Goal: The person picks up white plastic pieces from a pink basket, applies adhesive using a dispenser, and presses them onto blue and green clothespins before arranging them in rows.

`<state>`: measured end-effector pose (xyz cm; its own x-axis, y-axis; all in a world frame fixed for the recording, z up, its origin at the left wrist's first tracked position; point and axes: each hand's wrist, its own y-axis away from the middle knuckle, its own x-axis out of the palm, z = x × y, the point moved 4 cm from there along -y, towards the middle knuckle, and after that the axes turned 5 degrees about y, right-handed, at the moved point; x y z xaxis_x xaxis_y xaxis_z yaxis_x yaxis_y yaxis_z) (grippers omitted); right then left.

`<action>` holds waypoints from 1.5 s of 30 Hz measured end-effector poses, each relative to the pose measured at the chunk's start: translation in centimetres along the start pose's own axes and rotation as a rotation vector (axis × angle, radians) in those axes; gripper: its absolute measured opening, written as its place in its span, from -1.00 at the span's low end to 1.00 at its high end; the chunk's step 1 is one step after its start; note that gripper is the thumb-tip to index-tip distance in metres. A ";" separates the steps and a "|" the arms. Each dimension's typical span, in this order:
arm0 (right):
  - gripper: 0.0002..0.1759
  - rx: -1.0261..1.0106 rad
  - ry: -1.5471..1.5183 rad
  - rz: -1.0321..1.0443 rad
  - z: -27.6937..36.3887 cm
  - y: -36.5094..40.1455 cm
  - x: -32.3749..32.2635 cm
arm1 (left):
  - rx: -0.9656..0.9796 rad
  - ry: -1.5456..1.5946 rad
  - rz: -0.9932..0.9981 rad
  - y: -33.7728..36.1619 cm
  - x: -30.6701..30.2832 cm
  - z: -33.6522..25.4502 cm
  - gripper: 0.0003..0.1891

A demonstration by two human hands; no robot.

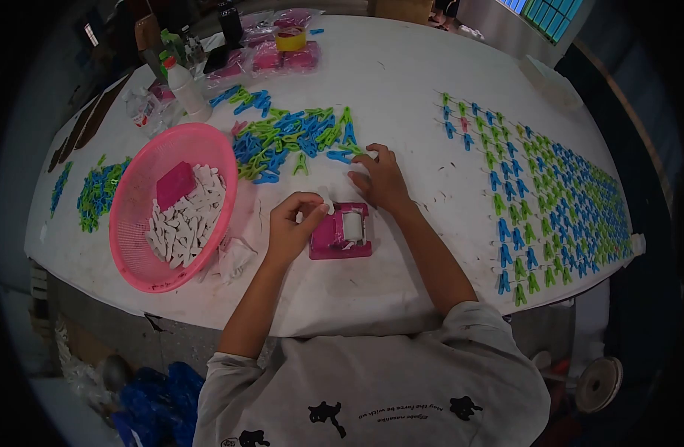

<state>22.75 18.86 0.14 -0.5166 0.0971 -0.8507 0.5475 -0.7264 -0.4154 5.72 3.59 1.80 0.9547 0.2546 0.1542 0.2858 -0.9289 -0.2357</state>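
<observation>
Head view: left hand [291, 226] pinches a white piece [328, 205] over the boxy pink jig [340, 232]; right hand [379, 181] rests flat, fingers splayed.

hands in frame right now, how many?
2. The left hand pinches a small white piece beside the pink box; the right hand lies spread on the table beyond that box, fingertips at the edge of the clip pile. None seem hidden.

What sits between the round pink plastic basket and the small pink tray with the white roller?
Head view: the left hand, pinching a small white piece, plus a crumpled clear plastic bag lower down.
</observation>
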 end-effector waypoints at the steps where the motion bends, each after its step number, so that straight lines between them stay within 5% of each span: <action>1: -0.51 0.029 -0.102 -0.007 -0.7 -0.1 0.4 | 0.014 -0.014 0.012 0.0 0.1 0.0 -0.89; 6: -0.54 0.084 -0.279 -0.040 -0.3 -0.3 -0.4 | -0.021 -0.048 0.071 0.2 0.2 -0.2 -0.88; 11: -0.61 -0.101 0.087 -0.115 1.4 0.0 -0.5 | -0.013 -0.027 0.089 0.4 0.7 -0.9 -0.88; 17: -0.54 0.031 -0.175 0.018 -0.9 -0.3 0.4 | 0.006 -0.002 0.066 0.4 0.1 -0.7 -0.88; 24: -0.50 -0.084 0.075 -0.068 1.5 -0.3 -0.4 | 0.011 0.042 -0.008 0.2 0.0 -1.3 -0.88; 42: -0.64 -0.002 -0.089 -0.011 0.3 -0.2 -1.3 | -0.025 0.095 -0.021 0.0 -0.4 -1.3 -0.88; 45: -0.70 0.209 -0.310 0.057 1.0 1.0 -4.3 | 0.010 0.054 -0.032 -0.3 -0.5 -1.3 -0.88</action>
<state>24.82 17.03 3.68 -0.6816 -0.1350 -0.7192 0.4513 -0.8512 -0.2680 5.04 3.40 2.99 0.9392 0.2691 0.2132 0.3172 -0.9178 -0.2389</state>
